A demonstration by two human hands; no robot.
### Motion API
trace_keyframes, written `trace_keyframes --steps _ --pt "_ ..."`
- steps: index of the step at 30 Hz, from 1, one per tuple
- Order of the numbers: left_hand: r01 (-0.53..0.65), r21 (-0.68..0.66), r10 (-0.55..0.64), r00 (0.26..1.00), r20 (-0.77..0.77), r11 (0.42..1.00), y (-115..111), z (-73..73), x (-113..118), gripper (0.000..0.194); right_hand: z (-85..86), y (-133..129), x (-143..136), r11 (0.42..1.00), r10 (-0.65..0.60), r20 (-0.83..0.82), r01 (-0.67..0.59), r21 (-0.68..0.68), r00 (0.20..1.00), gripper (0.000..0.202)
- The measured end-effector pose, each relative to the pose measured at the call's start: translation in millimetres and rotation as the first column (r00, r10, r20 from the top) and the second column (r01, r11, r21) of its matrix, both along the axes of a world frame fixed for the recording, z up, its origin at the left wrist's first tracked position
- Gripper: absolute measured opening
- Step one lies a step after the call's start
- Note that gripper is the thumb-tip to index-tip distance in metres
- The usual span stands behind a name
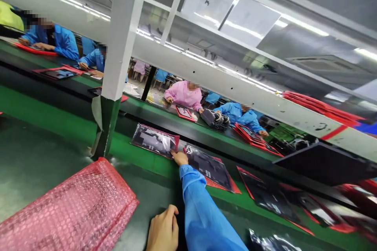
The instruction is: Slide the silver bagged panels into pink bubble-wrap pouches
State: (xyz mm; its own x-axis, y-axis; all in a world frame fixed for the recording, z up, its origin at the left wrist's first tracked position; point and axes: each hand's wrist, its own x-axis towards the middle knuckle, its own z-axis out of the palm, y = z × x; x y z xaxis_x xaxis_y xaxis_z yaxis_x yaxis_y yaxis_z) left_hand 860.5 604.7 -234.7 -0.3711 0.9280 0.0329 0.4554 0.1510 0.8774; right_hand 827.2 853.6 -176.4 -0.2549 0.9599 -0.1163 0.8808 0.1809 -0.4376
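Note:
My right hand (179, 158) reaches forward in a blue sleeve to the green strip beside the belt. Its fingers pinch the near corner of a bagged black panel with a red edge (154, 140). A second bagged black panel (212, 168) lies just right of that hand, on a red sheet. My left hand (161, 229) rests low on the grey-green bench top (35, 160) with its fingers curled and nothing in it.
A stack of pink bubble-wrap bags (67, 208) lies at the near left. A white and green post (114, 66) stands ahead on the left. More bagged panels (273, 198) lie to the right. Across the dark belt (44, 90), several people in blue and pink coats work.

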Motion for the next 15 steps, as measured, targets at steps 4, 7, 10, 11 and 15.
trace_keyframes --steps 4,7,10,11,15 --pt "0.003 0.061 -0.007 0.998 0.067 0.998 0 -3.4 -1 0.026 1.3 -27 -8 0.992 0.076 -0.239 -0.099 -0.085 0.968 0.031" --pt "-0.181 0.144 0.108 0.907 0.407 0.973 3 3.2 -13 0.023 8.9 -70 23 0.981 0.093 -0.461 -0.16 -0.107 0.882 0.054" --pt "-0.433 0.077 0.171 0.504 0.847 0.898 11 14.8 -37 0.038 20.5 -126 86 0.979 0.076 -0.664 -0.182 -0.093 0.744 0.068" --pt "-0.474 0.039 0.154 0.363 0.919 0.88 13 19.0 -45 0.043 22.4 -145 112 0.982 0.053 -0.719 -0.166 -0.088 0.693 0.069" --pt "-0.304 0.004 0.061 0.203 0.977 0.953 11 32.3 -66 0.051 2.7 -233 212 0.976 -0.056 -0.8 -0.134 -0.169 0.597 0.061"
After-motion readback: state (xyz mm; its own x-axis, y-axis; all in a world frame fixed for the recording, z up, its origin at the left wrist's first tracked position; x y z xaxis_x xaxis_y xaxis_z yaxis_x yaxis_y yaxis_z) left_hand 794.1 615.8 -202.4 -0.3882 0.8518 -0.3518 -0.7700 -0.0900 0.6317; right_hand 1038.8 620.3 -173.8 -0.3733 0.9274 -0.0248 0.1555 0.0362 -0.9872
